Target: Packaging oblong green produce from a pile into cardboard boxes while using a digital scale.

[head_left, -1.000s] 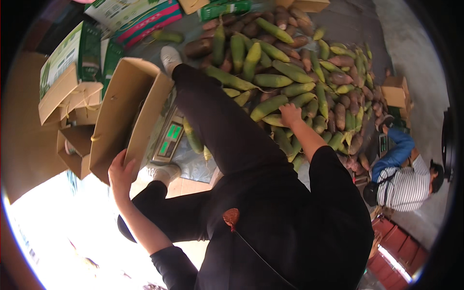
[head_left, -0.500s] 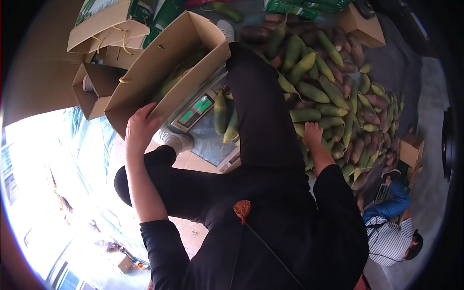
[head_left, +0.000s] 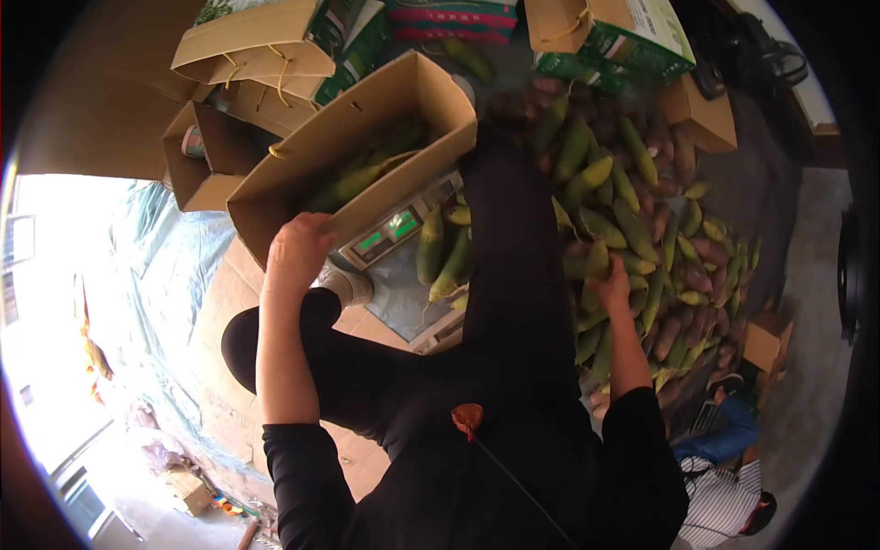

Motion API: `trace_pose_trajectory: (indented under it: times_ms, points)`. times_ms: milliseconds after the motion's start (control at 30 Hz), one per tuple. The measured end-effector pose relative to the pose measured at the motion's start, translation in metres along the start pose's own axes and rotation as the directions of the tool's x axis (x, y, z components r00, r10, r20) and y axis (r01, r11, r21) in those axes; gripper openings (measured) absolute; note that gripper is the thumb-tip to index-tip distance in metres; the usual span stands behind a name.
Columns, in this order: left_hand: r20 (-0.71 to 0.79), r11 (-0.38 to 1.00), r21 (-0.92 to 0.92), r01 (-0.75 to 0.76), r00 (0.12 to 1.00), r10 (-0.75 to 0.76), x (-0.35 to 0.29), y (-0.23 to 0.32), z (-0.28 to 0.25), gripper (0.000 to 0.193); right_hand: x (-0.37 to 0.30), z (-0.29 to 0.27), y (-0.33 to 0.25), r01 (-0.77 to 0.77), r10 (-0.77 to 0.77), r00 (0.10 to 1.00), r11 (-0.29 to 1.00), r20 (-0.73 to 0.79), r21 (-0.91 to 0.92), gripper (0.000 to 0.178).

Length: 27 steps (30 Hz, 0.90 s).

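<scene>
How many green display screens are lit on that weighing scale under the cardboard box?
2. Both sit on the scale's sloped front panel: the left display nearer the left hand, the right display beside it. The box may hide more.

The box [head_left: 353, 147] at 11 o'clock is plain brown cardboard, and the corn [head_left: 362, 179] inside it is green and yellow. The scale [head_left: 390, 234] beneath shows green lit digits on grey. At 2 o'clock the corn pile [head_left: 642, 229] mixes green, yellow and reddish-brown husks. The sleeves [head_left: 302, 477] are black. At 5 o'clock a person's shirt [head_left: 720, 500] is white with dark stripes.
</scene>
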<state>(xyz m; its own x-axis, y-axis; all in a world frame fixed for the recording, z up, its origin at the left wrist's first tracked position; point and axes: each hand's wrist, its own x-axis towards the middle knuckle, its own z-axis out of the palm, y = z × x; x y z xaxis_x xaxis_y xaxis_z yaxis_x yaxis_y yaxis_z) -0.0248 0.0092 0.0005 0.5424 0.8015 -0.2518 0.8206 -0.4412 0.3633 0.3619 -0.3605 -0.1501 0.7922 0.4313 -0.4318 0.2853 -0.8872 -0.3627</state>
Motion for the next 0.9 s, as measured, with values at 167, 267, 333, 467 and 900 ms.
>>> trace_pose_trajectory:
  times_ms: [167, 267, 333, 467, 900]
  points:
    - [0.002, 0.998, 0.053, -0.027, 1.000, 0.027, 0.000, -0.001, 0.000, 0.021, 0.007, -0.064, -0.114, 0.584, -0.504, 0.780, 0.799, -0.370, 0.143, 0.066]
    - [0.002, 0.999, 0.016, -0.031, 1.000, 0.031, -0.001, -0.002, -0.001, 0.021, -0.007, -0.105, -0.201, 0.688, -0.550, 0.723, 0.627, -0.419, 0.365, 0.062]
    - [0.005, 0.999, 0.007, -0.038, 0.999, 0.038, 0.000, -0.002, -0.001, 0.022, -0.021, -0.120, -0.252, 0.788, -0.620, 0.616, 0.482, -0.486, 0.384, 0.060]
    - [0.006, 0.999, -0.016, -0.039, 0.999, 0.039, 0.001, -0.002, -0.001, 0.024, -0.046, -0.120, -0.336, 0.876, -0.760, 0.415, 0.186, -0.500, 0.445, 0.060]
    - [-0.003, 0.995, -0.040, -0.095, 0.995, 0.095, 0.005, -0.004, 0.002, 0.027, -0.041, -0.013, -0.402, 0.954, -0.945, 0.202, 0.249, -0.255, -0.167, 0.067]
